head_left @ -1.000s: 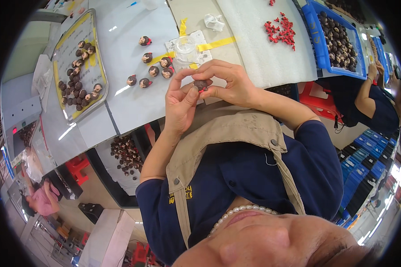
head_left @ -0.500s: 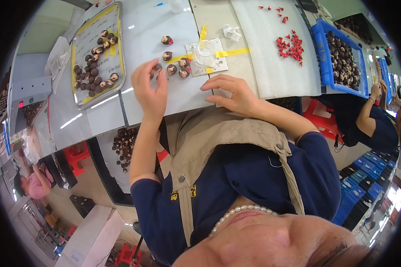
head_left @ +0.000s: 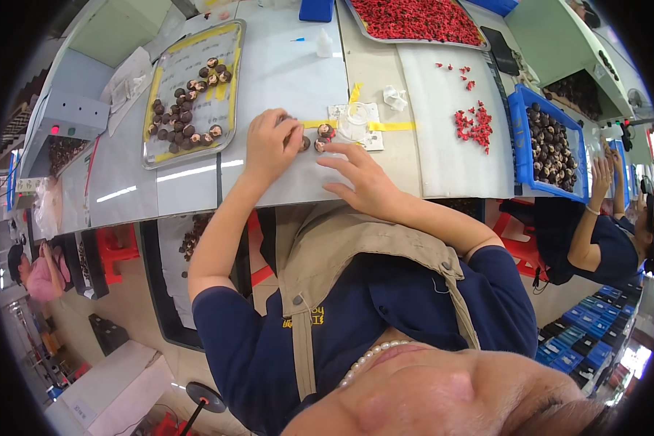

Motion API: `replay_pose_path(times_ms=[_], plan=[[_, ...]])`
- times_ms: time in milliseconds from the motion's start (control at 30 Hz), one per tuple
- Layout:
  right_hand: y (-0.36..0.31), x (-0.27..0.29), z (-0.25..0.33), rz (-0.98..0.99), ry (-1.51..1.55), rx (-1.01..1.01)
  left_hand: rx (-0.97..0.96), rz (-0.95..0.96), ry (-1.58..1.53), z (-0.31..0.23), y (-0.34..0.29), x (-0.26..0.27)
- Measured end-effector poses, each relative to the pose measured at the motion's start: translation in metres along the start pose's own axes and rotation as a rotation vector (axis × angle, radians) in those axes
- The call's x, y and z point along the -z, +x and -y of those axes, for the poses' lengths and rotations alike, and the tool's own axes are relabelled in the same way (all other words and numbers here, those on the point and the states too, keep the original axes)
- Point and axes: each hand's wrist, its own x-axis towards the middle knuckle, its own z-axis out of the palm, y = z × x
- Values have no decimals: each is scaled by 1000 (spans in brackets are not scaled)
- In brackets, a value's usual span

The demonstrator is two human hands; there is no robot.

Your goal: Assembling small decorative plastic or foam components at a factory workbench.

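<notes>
My left hand rests on the grey table, its fingers curled over a few small brown round pieces. Whether it grips one is hidden by the fingers. My right hand lies just to the right with fingers spread, and a fingertip touches one brown piece. A clear round dish sits on a white card held by yellow tape, right behind the pieces.
A metal tray with several brown pieces lies at the back left. Red bits are scattered on a white mat. A blue crate holds brown pieces. A co-worker sits at the right. A grey box stands at the left.
Both hands came apart from in front of my chest and went down to the table. The left hand reached forward onto the brown pieces; the right hand opened flat beside them.
</notes>
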Motion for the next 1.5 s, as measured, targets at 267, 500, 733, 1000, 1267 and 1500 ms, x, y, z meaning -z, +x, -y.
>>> replay_pose_path(times_ms=[267, 500, 733, 1000, 1267, 1500], plan=[[45, -45, -8, -80, -515, 96, -33, 14, 117, -12, -41, 29], [60, -60, -13, 18, -420, 227, 51, 119, 171, -7, -72, 59], [79, -56, -7, 13, -129, 19, 110, -136, 29, 2, -77, 54], [111, -114, 104, -17, 431, 29, 909, -1012, -2192, -33, -113, 88], [87, -230, 142, 412, 290, 379, 688, -1358, -2048, -16, -223, 105], [66, -204, 138, 515, 222, 438, 963, -1777, -1796, 57, -354, 90]])
